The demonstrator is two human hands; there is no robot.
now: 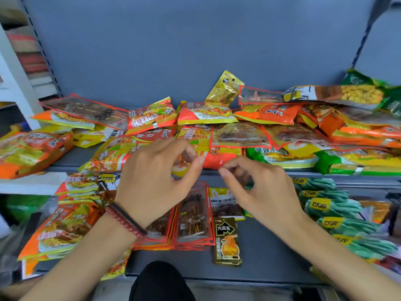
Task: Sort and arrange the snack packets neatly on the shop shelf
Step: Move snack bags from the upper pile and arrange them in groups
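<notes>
Snack packets lie jumbled on the upper shelf (71,159): orange-red noodle packets (152,118), green ones (280,155) at the right, clear red-edged packets (238,135), and a gold packet (225,90) leaning on the back panel. My left hand (156,179), with bracelets at the wrist, hovers at the shelf's front edge with fingers loosely curled before an orange packet (219,159). My right hand (258,187) is beside it, thumb and forefinger close together. Nothing shows between the fingers of either hand.
On the lower shelf (271,257) lie a stack of red-edged clear packets (193,216), small black-gold packets (227,242), orange noodle packets (63,229) at the left and green packets (338,213) at the right. A grey back panel (195,40) closes the shelf.
</notes>
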